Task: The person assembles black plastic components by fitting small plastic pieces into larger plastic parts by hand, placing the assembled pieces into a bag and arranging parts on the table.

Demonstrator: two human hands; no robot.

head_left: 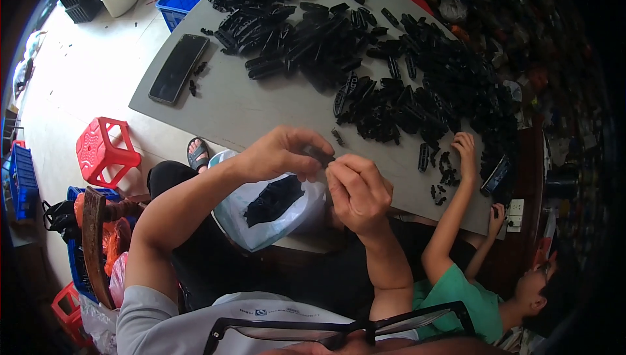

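Grey is the table (pixel 225 97), the largest thing here, and it spreads beyond the grip of the 2 hands. On it, farther away and to the right of the grip, lie wide heaps of black parts (pixel 313 45), many of them long and narrow. At the right of the grip sits a person in a green shirt (pixel 450 286), with 1 hand (pixel 464 153) on the table edge near the heaps. Well to the left of the grip stands a red stool (pixel 104 149) on the floor. Lower than the grip and to its left, a white bag (pixel 229 208) is open, with black material inside. A phone (pixel 179 68) lies on the table, beyond the grip to the left.

The left hand (pixel 287 153) is pinching a small dark piece (pixel 318 154) between thumb and fingers. The right hand (pixel 360 192) has its fingers curled together at the near end of this piece; whether they also pinch it, I cannot tell.
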